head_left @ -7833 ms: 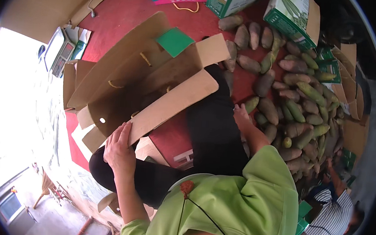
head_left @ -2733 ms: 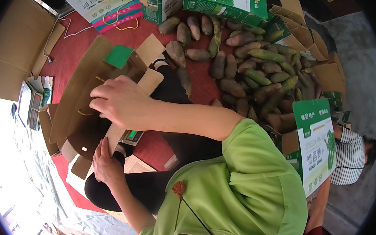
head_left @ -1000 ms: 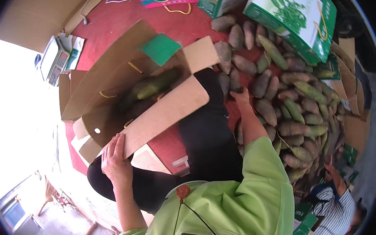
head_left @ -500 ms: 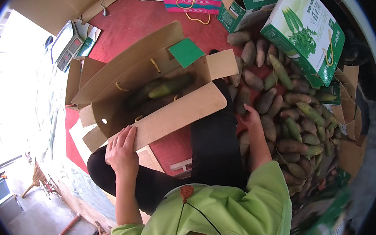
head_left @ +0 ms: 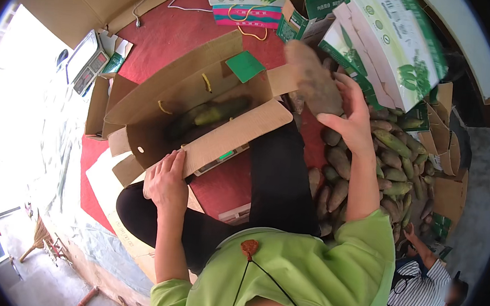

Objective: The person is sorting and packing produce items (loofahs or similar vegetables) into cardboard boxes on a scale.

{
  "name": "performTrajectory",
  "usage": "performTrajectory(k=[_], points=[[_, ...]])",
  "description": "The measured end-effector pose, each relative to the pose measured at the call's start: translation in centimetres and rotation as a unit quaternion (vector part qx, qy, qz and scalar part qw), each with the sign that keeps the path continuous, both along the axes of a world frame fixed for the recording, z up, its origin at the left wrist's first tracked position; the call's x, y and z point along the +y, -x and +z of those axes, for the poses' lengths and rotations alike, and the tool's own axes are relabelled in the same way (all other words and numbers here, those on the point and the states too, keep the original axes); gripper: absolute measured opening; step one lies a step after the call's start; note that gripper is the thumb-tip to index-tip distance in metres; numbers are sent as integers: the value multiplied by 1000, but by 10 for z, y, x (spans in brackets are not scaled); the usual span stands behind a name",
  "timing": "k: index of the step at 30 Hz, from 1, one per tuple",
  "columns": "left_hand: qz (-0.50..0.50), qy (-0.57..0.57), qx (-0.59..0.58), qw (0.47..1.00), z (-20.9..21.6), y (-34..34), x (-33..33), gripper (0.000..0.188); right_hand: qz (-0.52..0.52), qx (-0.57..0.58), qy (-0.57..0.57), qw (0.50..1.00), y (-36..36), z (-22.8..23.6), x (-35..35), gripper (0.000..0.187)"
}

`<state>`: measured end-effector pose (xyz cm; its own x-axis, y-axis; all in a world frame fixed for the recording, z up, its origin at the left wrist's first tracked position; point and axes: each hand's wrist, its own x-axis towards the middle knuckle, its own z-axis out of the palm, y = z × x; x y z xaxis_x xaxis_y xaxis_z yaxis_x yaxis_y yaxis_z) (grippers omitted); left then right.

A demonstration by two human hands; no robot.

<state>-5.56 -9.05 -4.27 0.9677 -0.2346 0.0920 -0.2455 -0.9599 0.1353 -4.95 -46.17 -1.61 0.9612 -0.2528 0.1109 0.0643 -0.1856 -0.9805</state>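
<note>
My right hand (head_left: 352, 107) is closed around a large soil-covered radish (head_left: 314, 81). It holds the radish up at the right end of an open brown carton (head_left: 175, 90), above the loose radishes. My left hand (head_left: 165, 181) has its fingers curled over the carton's near flap (head_left: 238, 135), at the left end; its thumb is hidden. Inside the carton lie green radishes (head_left: 216, 113), dim in the shadow, with yellow rope handles (head_left: 206, 83) on the wall. The carton stands in front of me, tilted, beside my folded legs. A green patch (head_left: 245, 66) shows on its far flap.
A heap of radishes (head_left: 391, 159) covers the right side. White-and-green cartons (head_left: 386, 43) stand behind it. At lower right, a person in a striped shirt (head_left: 418, 296) reaches to the heap. A scale (head_left: 88, 63) and a small open box (head_left: 108, 105) are left on the red surface (head_left: 156, 42).
My right hand has lifted a radish from the heap up toward the carton. My left hand stays on the flap. At lower right, the striped-shirted person has come into clear view.
</note>
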Motion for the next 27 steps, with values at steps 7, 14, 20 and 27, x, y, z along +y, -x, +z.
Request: performTrajectory(k=[7, 14, 20, 27], points=[[-4, -9, 20, 1000, 1, 2, 4, 35, 210, -72, 259, 940, -47, 43, 82, 67], [-5, -22, 14, 1000, -1, 2, -2, 34, 194, -43, 395, 897, -80, -2, 115, 73], [3, -21, 9, 1000, -2, 2, 1, 50, -2, -144, 337, 931, -43, 1, 56, 50], [-3, -24, -10, 1000, -5, 3, -3, 49, -262, -106, 391, 876, 61, 14, -62, 31]])
